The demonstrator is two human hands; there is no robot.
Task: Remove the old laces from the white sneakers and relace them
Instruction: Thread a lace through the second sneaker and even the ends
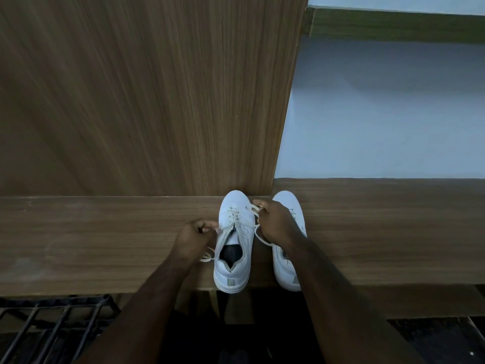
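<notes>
Head view, the only one I have. Two white low-top leather-look sneakers sit side by side, toes away from me, on the brown wood-grain worktop [105, 245], near its front edge and close to the upright wood panel [131, 101]. The left white sneaker [233, 248] is the one in hand; the right white sneaker [286, 269] is partly hidden under my forearm.

My left hand [194, 240] is curled and pinching one end of the off-white flat cotton lace [258, 233] just beside the tongue. My right hand [275, 222] is closed round the other end, pulled out to the right between the shoes. The lace is threaded through the lower eyelets; loose tails trail on both sides.

Handling, my guess: the lace is limp, light and floppy, so grip near the tip for threading. The shoe is light with a stiff sole and may slide when pulled; steady it at the heel or the side.

Black metal rack [52, 324] lower left.
</notes>
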